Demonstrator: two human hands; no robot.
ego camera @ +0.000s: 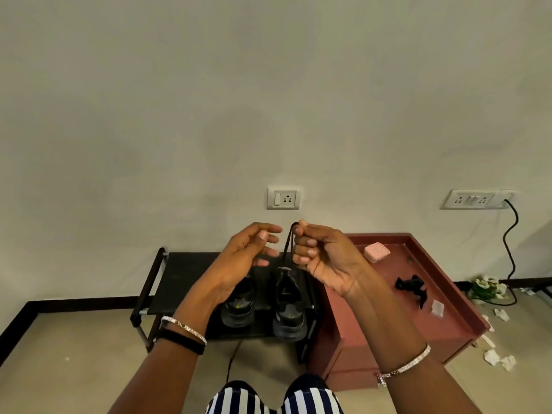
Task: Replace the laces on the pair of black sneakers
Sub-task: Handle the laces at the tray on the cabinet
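Striped trousers (310,398) cover the knees at 6 o'clock, closest to the camera, and both forearms rise from there toward the middle of the view. Two bracelets and a black band circle the left wrist; one sparkly bracelet sits on the right.

Left hand (242,258) hangs open, palm turned inward, fingers loosely spread and holding nothing, its fingertips just beside the lace at their 3 o'clock. Right hand (322,258) is curled, pinching the top of a black lace (287,249) between thumb and forefinger. The lace drops straight down to the right sneaker (288,303); where it meets the shoe is too dark to make out.

Both black sneakers stand side by side, toes toward the camera, on a low black shoe rack (179,273) against the wall, with the left sneaker (239,306) partly hidden behind the left wrist.

At the rack's 3 o'clock, touching it, stands a red cabinet (343,348) carrying a pink box (376,253) and a small black object (410,286). A wall socket (283,198) sits at 12 o'clock of the hands. Paper scraps (501,361) and a bunch of white flowers (487,288) lie on the floor at 4 o'clock.
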